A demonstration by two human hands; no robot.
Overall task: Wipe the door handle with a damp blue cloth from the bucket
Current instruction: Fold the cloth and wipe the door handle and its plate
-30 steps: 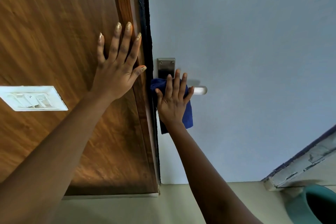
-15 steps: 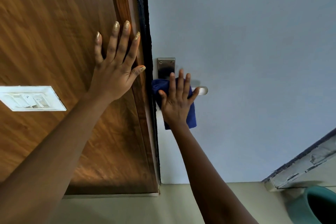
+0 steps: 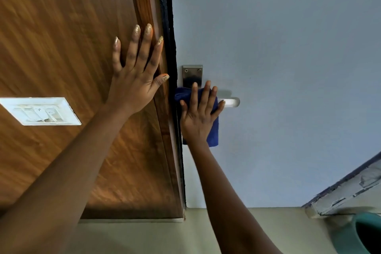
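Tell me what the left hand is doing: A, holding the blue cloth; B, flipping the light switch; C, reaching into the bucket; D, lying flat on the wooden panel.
D: the left hand lies with straight, spread fingers on the wooden panel, while the right hand presses the blue cloth on the door handle.

Blue cloth (image 3: 213, 130), silver handle (image 3: 229, 102), grey-blue door (image 3: 288, 68), brown wood-grain panel (image 3: 61, 37), white switch plate (image 3: 40, 111), teal bucket (image 3: 350, 233).
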